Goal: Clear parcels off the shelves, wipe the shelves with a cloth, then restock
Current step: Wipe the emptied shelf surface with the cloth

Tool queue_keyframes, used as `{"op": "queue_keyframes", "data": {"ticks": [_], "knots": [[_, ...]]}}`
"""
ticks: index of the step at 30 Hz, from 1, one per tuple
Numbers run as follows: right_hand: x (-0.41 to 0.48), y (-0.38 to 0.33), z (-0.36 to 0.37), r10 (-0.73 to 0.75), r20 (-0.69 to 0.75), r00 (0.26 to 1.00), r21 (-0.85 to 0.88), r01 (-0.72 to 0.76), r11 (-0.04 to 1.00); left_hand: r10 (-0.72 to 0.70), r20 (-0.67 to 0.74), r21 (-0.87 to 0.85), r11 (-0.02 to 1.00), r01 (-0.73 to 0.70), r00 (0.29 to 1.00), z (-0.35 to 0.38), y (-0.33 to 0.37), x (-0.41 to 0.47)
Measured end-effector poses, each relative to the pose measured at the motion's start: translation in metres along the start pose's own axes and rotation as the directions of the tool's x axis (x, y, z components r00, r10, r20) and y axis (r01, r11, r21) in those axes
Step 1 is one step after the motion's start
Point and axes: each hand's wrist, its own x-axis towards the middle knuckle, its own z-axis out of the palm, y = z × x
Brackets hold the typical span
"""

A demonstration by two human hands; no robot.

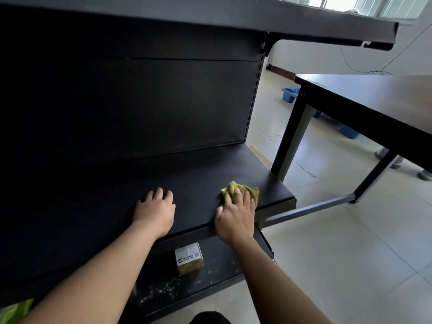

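A black metal shelf with no parcels on it fills the middle of the head view. My right hand presses a yellow cloth flat onto the shelf near its front right corner, fingers spread over the cloth. My left hand rests palm down on the shelf to the left of it, fingers slightly bent, holding nothing. One brown cardboard parcel with a white label stands on the dusty bottom shelf below.
A higher black shelf overhangs at the top. A dark table with metal legs stands close on the right. Blue plastic bins sit on the tiled floor behind it. Something green shows at the bottom left corner.
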Motion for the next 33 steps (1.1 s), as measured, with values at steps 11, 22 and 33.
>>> {"op": "queue_keyframes", "data": {"ticks": [11,22,33], "knots": [[0.089,0.027,-0.005,0.098,0.134,0.986,-0.006,-0.098,0.995,-0.03,-0.043,0.016,0.999,0.031,0.999,-0.012,-0.043,-0.003],[0.172,-0.049,0.015,-0.078,0.264,0.961,0.044,0.069,0.997,-0.059,0.008,0.048,0.997,0.058,0.998,-0.007,-0.07,-0.003],[0.087,-0.106,0.032,-0.474,0.111,0.873,0.111,0.463,0.879,-0.093,0.003,0.026,0.995,0.093,0.996,0.002,-0.074,-0.001]]}}
